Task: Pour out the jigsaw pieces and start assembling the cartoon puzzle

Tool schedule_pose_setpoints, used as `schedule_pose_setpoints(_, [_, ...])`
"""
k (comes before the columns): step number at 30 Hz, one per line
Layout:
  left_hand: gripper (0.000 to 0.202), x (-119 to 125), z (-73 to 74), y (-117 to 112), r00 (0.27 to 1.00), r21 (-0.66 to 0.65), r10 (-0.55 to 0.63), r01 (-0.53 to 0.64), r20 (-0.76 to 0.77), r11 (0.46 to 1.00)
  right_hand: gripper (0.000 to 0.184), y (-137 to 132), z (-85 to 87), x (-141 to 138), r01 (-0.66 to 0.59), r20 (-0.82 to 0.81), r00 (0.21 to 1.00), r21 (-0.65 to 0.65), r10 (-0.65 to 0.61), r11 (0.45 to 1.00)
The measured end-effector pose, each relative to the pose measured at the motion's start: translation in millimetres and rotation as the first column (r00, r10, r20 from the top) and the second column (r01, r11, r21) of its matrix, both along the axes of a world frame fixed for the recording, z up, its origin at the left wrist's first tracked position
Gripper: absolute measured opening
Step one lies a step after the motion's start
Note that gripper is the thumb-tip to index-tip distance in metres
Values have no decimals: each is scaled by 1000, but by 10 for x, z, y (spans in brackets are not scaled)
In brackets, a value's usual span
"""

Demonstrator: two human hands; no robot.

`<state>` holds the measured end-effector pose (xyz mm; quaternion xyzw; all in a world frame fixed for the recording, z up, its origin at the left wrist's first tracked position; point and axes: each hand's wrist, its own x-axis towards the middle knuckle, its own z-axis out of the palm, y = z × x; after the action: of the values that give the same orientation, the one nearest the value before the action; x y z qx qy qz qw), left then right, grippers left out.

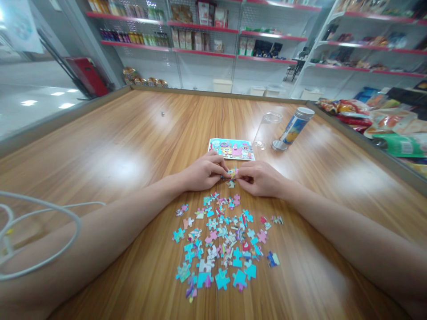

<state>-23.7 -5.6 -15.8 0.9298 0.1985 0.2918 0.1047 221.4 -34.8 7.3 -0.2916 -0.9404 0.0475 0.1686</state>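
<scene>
My left hand (204, 171) and my right hand (260, 178) meet over the wooden table (126, 146), fingers pinched together on small joined puzzle pieces (232, 172) held between them. One more piece (230, 183) lies just below the fingers. A scatter of several loose puzzle pieces (224, 242), mostly turquoise, pink and white, is spread on the table nearer to me, between my forearms. A colourful cartoon reference picture (231, 149) lies flat just beyond my hands.
A clear plastic tube (267, 129), its round lid (279, 145) and a printed canister (296, 125) stand beyond the picture to the right. Snack packets (383, 120) pile along the right edge. A white cable (43, 231) loops at the left. Store shelves (200, 40) line the back.
</scene>
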Motion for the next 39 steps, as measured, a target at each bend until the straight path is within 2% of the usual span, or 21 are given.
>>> schedule_pose_setpoints(4, [29,2,8,-5,1000,-4,5,-5,-2,1000,8,-3,-36,11,10,-85,996,39,-7,999])
schedule_pose_setpoints(7, [29,9,11,-7,1000,-3,3,-3,10,1000,31,-5,-57,31,98,-242,967,46,-85,994])
schedule_pose_setpoints(9, [29,12,12,-8,1000,4,1,-1,14,1000,38,-4,-59,42,120,-277,955,43,-103,992])
schedule_pose_setpoints(14, [27,14,14,-6,1000,-2,10,-10,2,1000,27,7,-52,46,-36,-119,992,-27,32,999])
schedule_pose_setpoints(20, [27,11,16,-7,1000,-5,11,-11,-4,1000,21,19,-37,44,-61,-86,995,-35,58,998])
schedule_pose_setpoints(23, [27,10,12,-4,1000,-12,8,-8,-4,1000,23,0,4,36,-28,-30,999,-75,26,997])
schedule_pose_setpoints(27, [26,6,3,8,1000,-10,2,-2,-2,1000,27,-67,183,23,75,116,991,-144,-59,987])
schedule_pose_setpoints(31, [26,5,4,6,1000,-11,-4,4,-1,1000,30,-179,518,42,44,178,984,-195,-9,980])
schedule_pose_setpoints(34, [27,9,14,-5,1000,-20,3,-3,5,1000,13,-316,747,88,28,260,964,-264,44,964])
schedule_pose_setpoints(36, [27,10,16,-8,1000,-28,3,-3,4,1000,19,-436,835,117,50,395,915,-316,83,947])
schedule_pose_setpoints(39, [28,5,6,2,1000,-30,-3,3,3,1000,32,-630,860,109,39,481,861,-386,165,922])
